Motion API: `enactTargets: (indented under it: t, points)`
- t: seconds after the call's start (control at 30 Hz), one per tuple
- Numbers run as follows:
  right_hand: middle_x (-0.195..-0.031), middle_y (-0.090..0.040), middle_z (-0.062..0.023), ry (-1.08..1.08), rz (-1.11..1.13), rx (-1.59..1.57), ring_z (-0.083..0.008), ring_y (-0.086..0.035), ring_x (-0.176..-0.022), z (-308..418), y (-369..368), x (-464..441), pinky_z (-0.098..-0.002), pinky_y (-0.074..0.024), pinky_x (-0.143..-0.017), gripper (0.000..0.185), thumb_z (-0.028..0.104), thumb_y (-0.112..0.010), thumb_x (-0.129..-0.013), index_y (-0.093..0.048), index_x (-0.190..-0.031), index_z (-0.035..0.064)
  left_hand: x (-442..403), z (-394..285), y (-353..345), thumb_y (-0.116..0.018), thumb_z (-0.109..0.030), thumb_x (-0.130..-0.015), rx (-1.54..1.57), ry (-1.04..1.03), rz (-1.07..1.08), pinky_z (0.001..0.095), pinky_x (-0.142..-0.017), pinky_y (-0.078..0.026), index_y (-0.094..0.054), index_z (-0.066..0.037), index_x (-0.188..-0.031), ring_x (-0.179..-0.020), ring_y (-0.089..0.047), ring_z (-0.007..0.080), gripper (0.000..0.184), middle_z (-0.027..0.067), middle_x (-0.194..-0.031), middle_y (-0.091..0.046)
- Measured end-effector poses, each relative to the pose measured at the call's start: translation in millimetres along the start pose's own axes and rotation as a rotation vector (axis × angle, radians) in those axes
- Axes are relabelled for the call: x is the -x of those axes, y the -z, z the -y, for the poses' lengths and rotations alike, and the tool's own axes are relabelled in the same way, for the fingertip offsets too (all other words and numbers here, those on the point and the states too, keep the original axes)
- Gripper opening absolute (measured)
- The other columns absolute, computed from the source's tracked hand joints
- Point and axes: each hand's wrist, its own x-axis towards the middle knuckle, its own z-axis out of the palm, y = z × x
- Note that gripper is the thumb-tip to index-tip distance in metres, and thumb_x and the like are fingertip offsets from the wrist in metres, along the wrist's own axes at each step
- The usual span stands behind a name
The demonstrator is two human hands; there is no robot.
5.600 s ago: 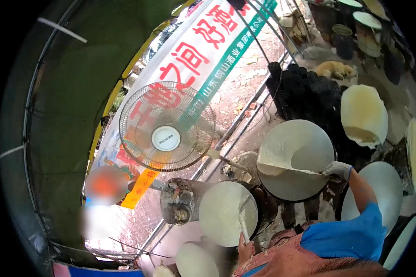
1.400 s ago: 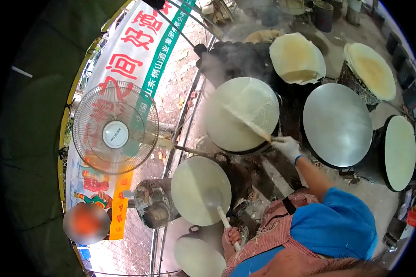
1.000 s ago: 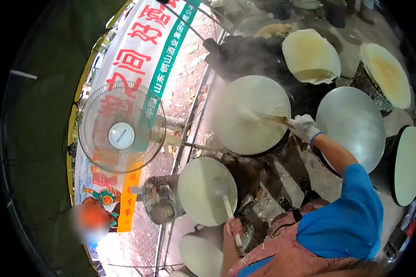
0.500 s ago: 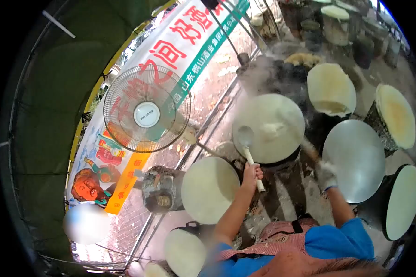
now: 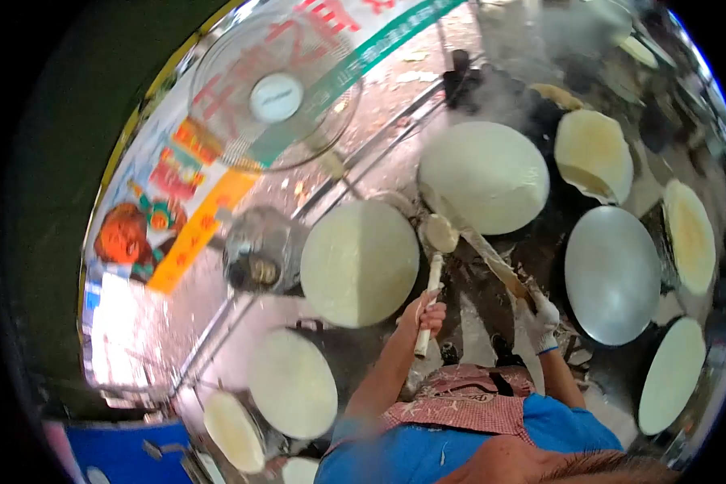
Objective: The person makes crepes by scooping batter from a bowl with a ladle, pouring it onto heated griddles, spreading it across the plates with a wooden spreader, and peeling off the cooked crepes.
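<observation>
My bare left hand (image 5: 427, 315) is closed round the handle of a ladle (image 5: 441, 234). The ladle's round bowl is held up in the gap beside two round griddles. My right hand (image 5: 543, 324), in a whitish glove, grips a long flat wooden spreader (image 5: 492, 256). The spreader's far end reaches the near left edge of the steaming griddle (image 5: 486, 177), which is covered with pale batter. On the left, another griddle (image 5: 359, 262) carries a smooth pale sheet.
A bare grey metal griddle (image 5: 611, 274) stands at my right. Browned flatbreads (image 5: 594, 153) lie behind it. More coated griddles (image 5: 293, 383) are at lower left and right. A wire-caged fan (image 5: 276, 97) and a printed banner (image 5: 206, 262) are on the left.
The ladle has come off the steaming griddle, back toward me. Batter that lay in an uneven puddle is now spread smooth. The wooden spreader now reaches the griddle's left edge. My view has shifted.
</observation>
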Motion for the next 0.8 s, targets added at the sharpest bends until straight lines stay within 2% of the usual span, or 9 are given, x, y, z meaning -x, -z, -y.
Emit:
enactTargets:
  t: [0.1,0.27,0.3,0.33,0.4,0.53,0.63,0.7,0.8]
  points:
    - [-0.096,-0.067,-0.0148,-0.123,0.182,-0.329,-0.0192,-0.064,-0.084,13,4,19,-0.0289,-0.0488,-0.075,0.029,0.015,-0.066,-0.083,-0.063,-0.108,0.0008,30,34,17,-0.051,-0.031,-0.095,0.152,0.013,0.273,0.0215,-0.032,-0.027,-0.044,-0.006,-0.103,-0.038,-0.028,0.0069,0.027,-0.0005,-0.058,-0.035]
    - [-0.091,-0.064,-0.0040,-0.268,0.633,-0.629,-0.0114,-0.057,-0.082,-23,-15,34,-0.0253,-0.0465,-0.073,0.025,0.012,-0.063,-0.087,-0.063,-0.105,-0.0045,73,141,73,-0.047,-0.024,-0.097,0.307,-0.295,0.396,0.0206,-0.032,-0.026,-0.041,-0.014,-0.122,-0.044,-0.031,0.0061,0.027,-0.0021,-0.065,-0.034]
    - [-0.092,-0.062,-0.0031,-0.158,0.735,-0.557,-0.0108,-0.055,-0.081,-35,-20,34,-0.0248,-0.0461,-0.071,0.024,0.011,-0.064,-0.086,-0.063,-0.104,-0.0054,76,169,89,-0.049,-0.025,-0.096,0.207,-0.497,0.384,0.0225,-0.031,-0.028,-0.047,-0.011,-0.105,-0.044,-0.034,0.0077,0.017,-0.0023,-0.063,-0.035]
    - [-0.091,-0.061,-0.0019,-0.091,0.769,-0.557,-0.0096,-0.053,-0.079,-35,-24,38,-0.0248,-0.0456,-0.070,0.025,0.012,-0.064,-0.086,-0.062,-0.103,-0.0055,52,178,145,-0.051,-0.024,-0.095,0.194,-0.177,0.853,0.0232,-0.031,-0.030,-0.046,-0.009,-0.080,-0.042,-0.037,0.0089,0.023,-0.0018,-0.059,-0.037]
    - [-0.087,-0.062,-0.0033,-0.145,1.018,-0.695,-0.0099,-0.052,-0.076,-22,-16,28,-0.0252,-0.0447,-0.067,0.023,0.015,-0.063,-0.087,-0.063,-0.100,-0.0044,68,252,141,-0.048,-0.026,-0.097,0.499,-0.513,0.529,0.0231,-0.031,-0.031,-0.037,-0.010,-0.064,-0.040,-0.038,0.0090,0.038,-0.0006,-0.057,-0.038]
    - [-0.065,-0.053,-0.0031,0.467,1.278,-0.527,-0.0095,-0.047,-0.059,0,-37,88,-0.0251,-0.0362,-0.052,0.023,0.021,-0.059,-0.088,-0.063,-0.090,-0.0021,75,400,270,-0.045,-0.028,-0.097,0.454,-0.927,0.553,0.0223,-0.032,-0.031,-0.041,-0.008,-0.074,-0.041,-0.036,0.0074,0.031,-0.0001,-0.057,-0.037]
    - [-0.061,-0.052,-0.0008,0.459,1.542,-0.474,-0.0088,-0.043,-0.048,51,-15,156,-0.0277,-0.0320,-0.044,0.025,0.024,-0.062,-0.086,-0.064,-0.086,-0.0004,116,532,259,-0.050,-0.028,-0.093,0.820,-1.226,0.256,0.0201,-0.031,-0.024,-0.041,-0.015,-0.077,-0.040,-0.032,0.0065,0.023,-0.0018,-0.057,-0.035]
    - [-0.068,-0.058,-0.0049,0.680,1.598,-0.478,-0.0130,-0.052,-0.063,67,-32,211,-0.0306,-0.0416,-0.058,0.026,0.023,-0.063,-0.083,-0.064,-0.091,-0.0020,120,604,267,-0.050,-0.023,-0.093,0.903,-1.449,0.121,0.0187,-0.031,-0.024,-0.043,-0.023,-0.103,-0.040,-0.032,0.0068,0.012,-0.0012,-0.057,-0.034]
    - [-0.085,-0.065,-0.0184,0.958,1.750,-0.218,-0.0263,-0.062,-0.078,149,6,299,-0.0337,-0.0456,-0.071,0.036,0.031,-0.065,-0.079,-0.065,-0.094,-0.0011,132,702,292,-0.053,-0.010,-0.089,0.769,-1.710,-0.263,0.0190,-0.032,-0.028,-0.027,-0.031,-0.136,-0.044,-0.038,0.0088,0.058,0.0012,-0.065,-0.041]
